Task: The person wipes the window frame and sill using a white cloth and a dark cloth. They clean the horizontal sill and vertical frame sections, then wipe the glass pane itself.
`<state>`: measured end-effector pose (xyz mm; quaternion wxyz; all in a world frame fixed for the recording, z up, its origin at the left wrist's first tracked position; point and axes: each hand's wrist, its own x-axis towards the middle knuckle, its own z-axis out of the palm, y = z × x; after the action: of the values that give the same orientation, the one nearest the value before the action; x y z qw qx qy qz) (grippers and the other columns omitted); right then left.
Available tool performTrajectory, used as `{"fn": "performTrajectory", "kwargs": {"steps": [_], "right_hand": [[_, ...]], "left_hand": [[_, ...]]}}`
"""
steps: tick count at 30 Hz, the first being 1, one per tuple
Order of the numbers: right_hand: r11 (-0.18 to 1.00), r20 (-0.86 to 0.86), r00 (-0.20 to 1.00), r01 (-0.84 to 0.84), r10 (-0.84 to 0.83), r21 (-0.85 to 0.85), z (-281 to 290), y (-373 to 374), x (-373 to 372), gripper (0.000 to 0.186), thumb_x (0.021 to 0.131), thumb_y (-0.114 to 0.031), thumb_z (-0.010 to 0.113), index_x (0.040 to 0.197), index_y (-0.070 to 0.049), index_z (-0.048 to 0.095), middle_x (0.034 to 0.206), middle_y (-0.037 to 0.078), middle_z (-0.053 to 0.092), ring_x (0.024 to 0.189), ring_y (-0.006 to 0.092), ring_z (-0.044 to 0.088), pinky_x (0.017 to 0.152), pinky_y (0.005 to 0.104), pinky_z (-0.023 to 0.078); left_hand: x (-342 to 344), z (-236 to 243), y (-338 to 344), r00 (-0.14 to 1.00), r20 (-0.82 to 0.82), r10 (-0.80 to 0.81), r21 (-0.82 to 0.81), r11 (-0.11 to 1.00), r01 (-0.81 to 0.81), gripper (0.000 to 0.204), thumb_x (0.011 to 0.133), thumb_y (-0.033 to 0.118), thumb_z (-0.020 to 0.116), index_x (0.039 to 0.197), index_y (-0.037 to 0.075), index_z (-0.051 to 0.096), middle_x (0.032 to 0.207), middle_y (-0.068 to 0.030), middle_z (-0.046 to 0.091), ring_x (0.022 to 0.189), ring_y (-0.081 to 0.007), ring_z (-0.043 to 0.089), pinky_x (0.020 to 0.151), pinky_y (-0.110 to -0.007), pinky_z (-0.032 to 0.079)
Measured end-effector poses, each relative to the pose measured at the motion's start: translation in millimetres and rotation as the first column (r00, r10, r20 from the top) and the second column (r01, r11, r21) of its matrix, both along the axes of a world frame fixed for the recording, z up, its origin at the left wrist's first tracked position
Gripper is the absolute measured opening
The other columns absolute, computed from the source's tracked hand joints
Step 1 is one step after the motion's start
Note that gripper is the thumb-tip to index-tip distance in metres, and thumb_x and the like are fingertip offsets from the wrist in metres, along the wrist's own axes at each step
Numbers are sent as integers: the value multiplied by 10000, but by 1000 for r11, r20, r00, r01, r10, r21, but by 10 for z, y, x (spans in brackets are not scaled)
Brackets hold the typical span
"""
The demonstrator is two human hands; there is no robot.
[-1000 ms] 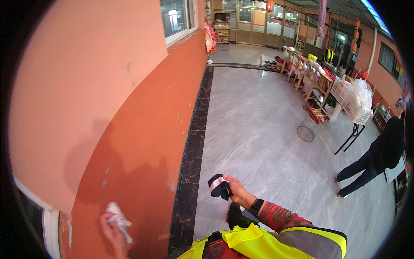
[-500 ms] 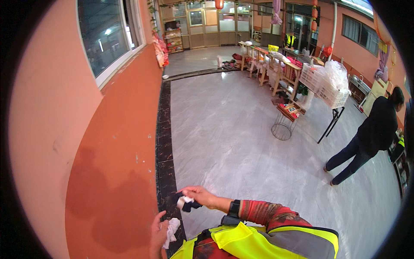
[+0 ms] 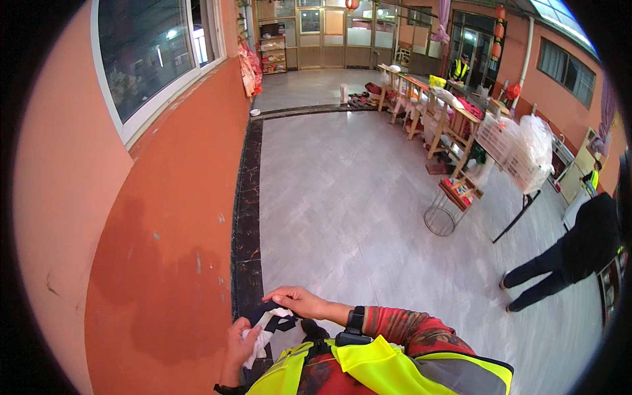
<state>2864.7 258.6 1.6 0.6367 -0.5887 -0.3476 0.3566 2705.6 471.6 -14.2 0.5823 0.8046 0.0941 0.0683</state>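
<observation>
My two hands are close together low in the view, beside the wall. My left hand point(image 3: 234, 341) is closed on a crumpled white cloth point(image 3: 255, 350), which hangs below its fingers. My right hand point(image 3: 299, 301) grips a dark navy and white piece of fabric point(image 3: 264, 308) from above, with the thumb underneath. The two pieces meet between my hands, so where one ends and the other begins is hard to see. Whether the fabric is a sock, a glove or a rag cannot be made out.
An orange wall point(image 3: 164, 263) with a window point(image 3: 148, 59) runs along my left. Ahead lies a grey floor point(image 3: 342, 197). Wooden benches point(image 3: 454, 128), white plastic crates point(image 3: 503, 141) and a wire stand point(image 3: 440, 220) are to the right. A person in dark clothes point(image 3: 589, 230) stands far right.
My hands have come together, the right lowering its dark fabric onto the white cloth in the left. The view has shifted slightly, and the person at right is bent further forward.
</observation>
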Motion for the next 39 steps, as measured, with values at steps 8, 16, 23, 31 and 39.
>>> {"fn": "performTrajectory", "kwargs": {"steps": [8, 16, 23, 31, 39], "right_hand": [[967, -12, 968, -251, 252, 50, 399, 341, 1533, 736, 826, 231, 417, 1498, -63, 472, 1520, 70, 470, 1396, 181, 447, 1141, 296, 345], [987, 79, 985, -158, 156, 22, 175, 923, 2679, 492, 873, 184, 518, 1273, -60, 666, 1263, 68, 606, 1154, 181, 594, 940, 307, 499], [991, 376, 920, -132, 109, 35, 68, 1479, 4030, 134, 959, -13, 573, 1062, -20, 658, 981, 21, 645, 923, 106, 598, 823, 270, 498], [983, 753, 652, 65, 88, -172, 224, 2034, 5804, 110, 950, -126, 617, 994, -25, 608, 812, 96, 684, 760, 201, 678, 638, 357, 517], [916, -133, 907, -389, 400, 100, 1027, 3242, 6423, 194, 1030, -96, 519, 1125, -24, 672, 960, 23, 710, 840, 113, 676, 744, 272, 565]], "left_hand": [[1530, 110, 455, 982, -165, -93, -225, 973, 54, 188, 977, 196, 680, 892, 35, 635, 802, 39, 607, 754, -46, 529, 636, -254, 451], [2589, -24, 817, 976, -131, -174, -529, 845, 79, 232, 1039, 231, 601, 927, 33, 650, 781, 64, 589, 715, -35, 518, 621, -241, 430], [3365, -210, 1163, 971, -233, -62, -180, 983, 20, 269, 1067, 253, 550, 1011, 23, 676, 846, 25, 654, 756, -63, 559, 669, -265, 476], [4128, 264, 1688, 766, -123, 630, -548, 601, -582, 146, 1050, 118, 534, 1067, 32, 650, 905, -53, 698, 760, -142, 678, 662, -283, 568], [4426, 1000, 2390, 501, 187, 845, -501, 521, -691, 108, 1002, 10, 576, 1097, -5, 627, 925, -107, 726, 761, -161, 703, 663, -298, 584]]}}
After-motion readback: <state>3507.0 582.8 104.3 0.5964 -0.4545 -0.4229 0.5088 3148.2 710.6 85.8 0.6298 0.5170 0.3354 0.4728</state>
